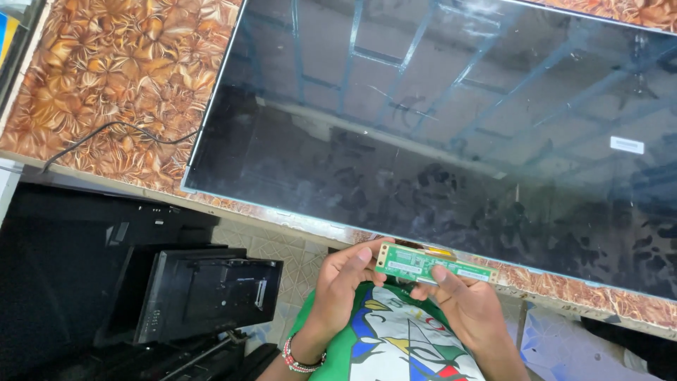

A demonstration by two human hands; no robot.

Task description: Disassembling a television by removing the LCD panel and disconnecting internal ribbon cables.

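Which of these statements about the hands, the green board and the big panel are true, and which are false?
1. Both hands hold a narrow green circuit board. True: the left hand grips its left end and the right hand its middle.
2. The large dark display panel stands upright. False: it lies flat on the patterned brown table.
3. A black cable lies on the table left of the panel. True.
4. The beaded bracelet is on the right wrist. False: it is on the left wrist.

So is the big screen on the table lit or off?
Off: the screen is dark all over and only mirrors roof beams, lying flat on the patterned table.
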